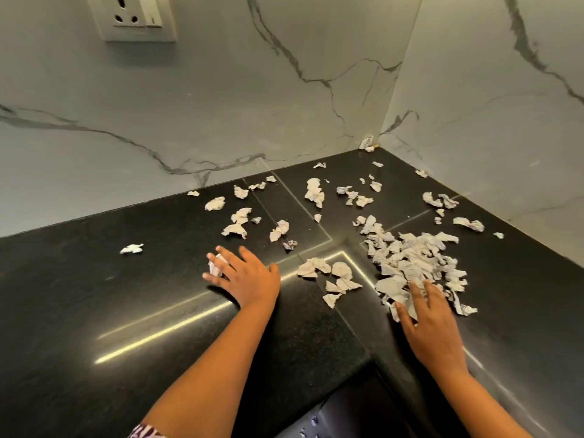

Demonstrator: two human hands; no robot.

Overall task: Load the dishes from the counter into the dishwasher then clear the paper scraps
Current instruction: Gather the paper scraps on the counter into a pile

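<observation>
Several crumpled white paper scraps lie scattered over the black counter (pixel 94 295), which runs into a corner. The largest heap of scraps (pixel 414 257) sits at the right. My right hand (pixel 429 330) lies flat with straight fingers on the near edge of that heap. My left hand (pixel 243 275) is spread on the counter left of centre, its fingers over one small scrap (pixel 216 267). More loose scraps (pixel 314 191) lie farther back toward the corner, and a lone scrap (pixel 131 248) sits at the left.
Grey marble-patterned walls (pixel 221 105) close the counter at the back and right. A white wall socket (pixel 136 17) sits high on the back wall. A dark opening below the counter's inner edge (pixel 341 415) shows at the bottom.
</observation>
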